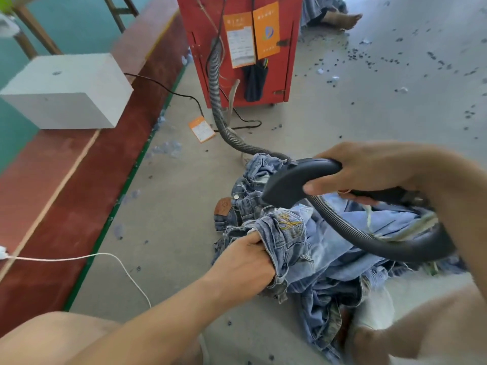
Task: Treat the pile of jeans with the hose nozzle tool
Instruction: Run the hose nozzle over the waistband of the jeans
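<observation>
A crumpled pile of light blue jeans (324,262) lies on the grey floor in front of me. My left hand (243,262) grips a bunched fold of the denim at the pile's near left side. Above the pile, my right hand (369,169) is wrapped around the dark curved hose nozzle tool (292,183), whose mouth points down and left at the jeans. A ribbed grey hose (218,96) runs from the nozzle, loops past my right forearm, and leads back to a red machine (237,27).
A red wooden bench (79,159) with a white block (66,93) runs along the left. A white cord (79,257) and a black cable (184,94) cross the floor. Dark fabric scraps litter the far right. Another person's bare foot (341,19) rests at the top.
</observation>
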A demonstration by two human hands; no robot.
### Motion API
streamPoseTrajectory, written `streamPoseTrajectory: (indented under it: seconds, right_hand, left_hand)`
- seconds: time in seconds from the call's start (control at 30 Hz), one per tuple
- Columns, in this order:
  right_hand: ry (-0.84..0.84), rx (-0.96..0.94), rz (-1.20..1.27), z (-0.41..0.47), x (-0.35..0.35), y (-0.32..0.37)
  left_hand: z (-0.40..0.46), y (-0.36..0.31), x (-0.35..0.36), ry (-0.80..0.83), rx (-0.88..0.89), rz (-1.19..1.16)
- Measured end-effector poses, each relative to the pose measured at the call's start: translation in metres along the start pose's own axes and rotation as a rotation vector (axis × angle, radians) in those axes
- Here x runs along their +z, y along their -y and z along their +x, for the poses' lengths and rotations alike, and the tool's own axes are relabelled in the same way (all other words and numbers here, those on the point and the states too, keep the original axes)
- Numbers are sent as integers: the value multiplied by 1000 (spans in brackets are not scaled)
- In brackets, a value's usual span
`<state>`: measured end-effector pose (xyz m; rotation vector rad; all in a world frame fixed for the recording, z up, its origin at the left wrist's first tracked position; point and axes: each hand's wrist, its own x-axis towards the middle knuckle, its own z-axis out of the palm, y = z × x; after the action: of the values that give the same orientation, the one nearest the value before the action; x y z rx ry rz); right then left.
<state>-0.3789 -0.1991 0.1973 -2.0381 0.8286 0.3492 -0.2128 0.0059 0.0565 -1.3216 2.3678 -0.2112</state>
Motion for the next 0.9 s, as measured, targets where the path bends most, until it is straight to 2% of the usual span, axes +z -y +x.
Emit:
streamPoseTrajectory:
  seconds: [0.17, 0.3, 0.37, 0.5, 0.6, 0.7, 0.8, 0.83, 0.9]
  right_hand:
    - [166, -24, -111, -2, 17, 3]
    - [3, -131, -118, 18, 43, 14]
    - [-59, -134, -71, 15, 33, 10]
    - [15, -101, -76, -9, 6, -8]
    - [71, -84, -236, -10, 25, -5]
    - [-60, -155, -346, 10, 55, 3]
    - [-253, -165, -288, 15, 55, 9]
    - [-284, -153, -230, 11, 49, 8]
    - [-227, -138, -122, -2, 33, 5]
  left_hand:
    - [-2, -3, -6, -56, 58, -149]
    - [3, -8, 0, -107, 2, -98]
    - [4, -5, 2, -18, -6, -42]
    - [-2, 5, -3, -54, -48, -78]
    - [0, 8, -3, 1, -84, -184]
    - [2, 10, 5, 104, -133, -342]
    - [0, 17, 10, -88, -151, -269]
    - [-1, 18, 12, -74, -164, -249]
    - [-2, 20, 14, -47, -176, -263]
